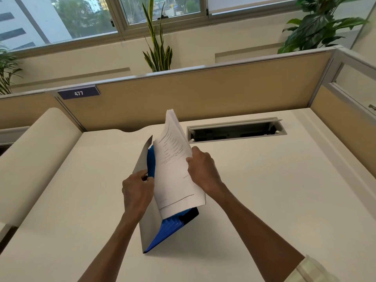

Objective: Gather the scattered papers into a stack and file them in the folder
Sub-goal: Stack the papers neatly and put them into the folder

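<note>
A stack of white printed papers (175, 169) stands tilted on edge in the middle of the desk, its lower edge down inside a blue expanding folder (168, 228). My right hand (201, 169) grips the stack's right edge. The folder stands on the white desk (264, 200) with its grey front flap pulled to the left. My left hand (138, 188) pinches that flap and a blue divider, holding the folder's mouth wide. Several blue pockets show below the papers.
An open cable tray slot (236, 132) is cut into the desk behind the papers. Tan partition panels (203, 94) wall the desk at the back and right. A rounded cream side panel (38, 157) lies at left. Plants stand beyond the partition.
</note>
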